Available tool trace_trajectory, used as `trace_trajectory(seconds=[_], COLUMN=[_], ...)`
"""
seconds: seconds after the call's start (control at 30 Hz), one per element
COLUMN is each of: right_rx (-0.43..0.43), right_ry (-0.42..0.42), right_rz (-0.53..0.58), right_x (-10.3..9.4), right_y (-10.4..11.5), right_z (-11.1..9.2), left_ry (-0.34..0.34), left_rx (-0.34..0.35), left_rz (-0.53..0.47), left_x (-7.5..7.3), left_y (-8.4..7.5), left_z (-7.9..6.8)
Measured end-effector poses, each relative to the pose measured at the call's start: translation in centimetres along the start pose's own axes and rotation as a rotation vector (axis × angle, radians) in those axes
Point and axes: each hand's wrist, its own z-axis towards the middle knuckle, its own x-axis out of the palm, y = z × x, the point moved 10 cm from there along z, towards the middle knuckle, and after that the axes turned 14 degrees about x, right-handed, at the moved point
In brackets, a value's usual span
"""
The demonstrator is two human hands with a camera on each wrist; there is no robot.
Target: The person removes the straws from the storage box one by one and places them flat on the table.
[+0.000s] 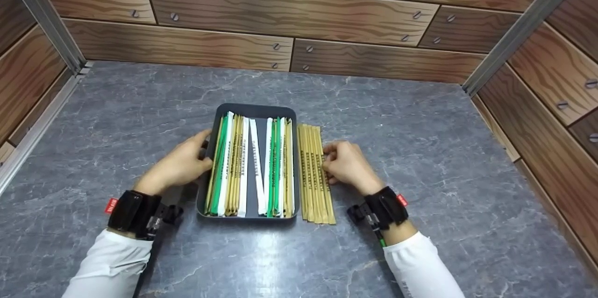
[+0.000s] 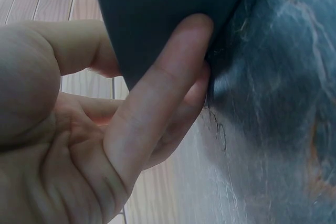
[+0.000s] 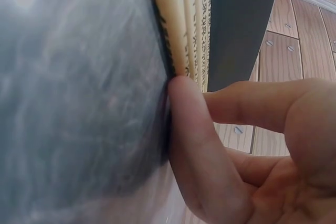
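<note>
A dark grey rectangular tray [image 1: 257, 111] stands mid-table, filled with long paper-wrapped straws in two groups, green [image 1: 225, 148], white [image 1: 244, 167] and gold, with a gap between the groups. My left hand [image 1: 180, 162] grips the tray's left side; in the left wrist view its fingers press the outer wall [image 2: 152, 9] and the thumb goes behind the edge. Beside the tray's right wall lies a row of several gold paper-wrapped straws [image 1: 312, 172]. My right hand [image 1: 348, 162] pinches the outer edge of this row, with fingertips [image 3: 185, 90] low against the straws [image 3: 181, 19].
The table [image 1: 402, 116] has a grey marbled top. Wood-patterned panels [image 1: 224, 46] enclose it at the back and both sides, with metal corner posts [image 1: 518, 31] between them. Each wrist wears a black strap [image 1: 133, 211] with a small camera.
</note>
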Motion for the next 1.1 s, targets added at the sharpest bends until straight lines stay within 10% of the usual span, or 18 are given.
trace_trajectory(seconds=[0.3, 0.53, 0.83, 1.1], right_rx=[-0.032, -0.223, -0.409, -0.316], right_ry=[-0.019, -0.060, -0.005, 0.153], right_rz=[-0.030, -0.120, -0.354, -0.451], right_x=[-1.0, -1.0, 3.8, 10.7], right_y=[0.8, 6.6, 15.6, 18.2], right_z=[-0.5, -2.7, -4.8, -3.4], left_ry=[0.005, 0.003, -0.004, -0.005], left_rx=[-0.011, -0.020, 0.004, 0.001], left_rz=[-0.015, -0.019, -0.005, -0.024], left_x=[0.0, 0.0, 0.0, 0.0], left_y=[0.2, 0.2, 0.1, 0.2], left_z=[0.0, 0.0, 0.2, 0.0])
